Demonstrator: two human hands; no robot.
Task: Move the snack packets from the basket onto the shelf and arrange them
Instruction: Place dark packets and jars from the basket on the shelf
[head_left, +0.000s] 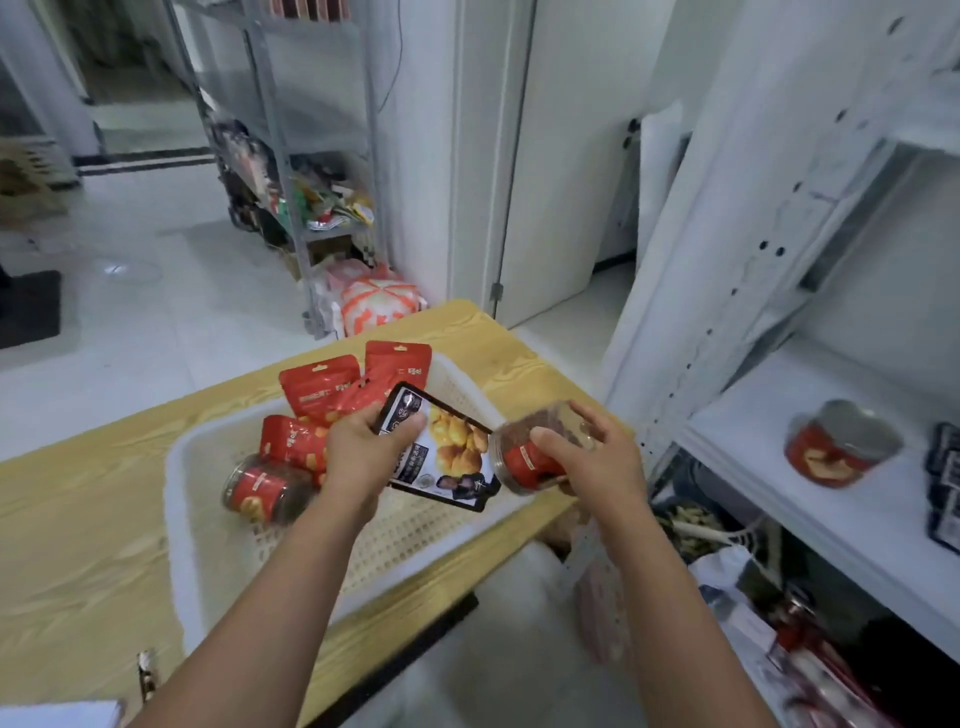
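A white perforated basket (415, 535) sits on a wooden table (78, 519). My left hand (363, 457) pinches a black snack packet (447, 462) with golden food pictured on it, raised above the basket. My right hand (592, 457) grips a clear jar with a red label (524, 457), held over the basket's right rim. Several red packets (332, 389) and another red-labelled jar (260, 493) lie in the basket. On the white shelf (779, 467) at the right stand one red-labelled jar (836, 447) and dark packets (945, 483).
Below the white shelf, a lower level holds bags and red items (810, 654). A grey metal rack (306, 171) with mixed goods stands across the floor, an orange-and-white bag (379, 301) beside it. A white door (561, 156) is behind the table.
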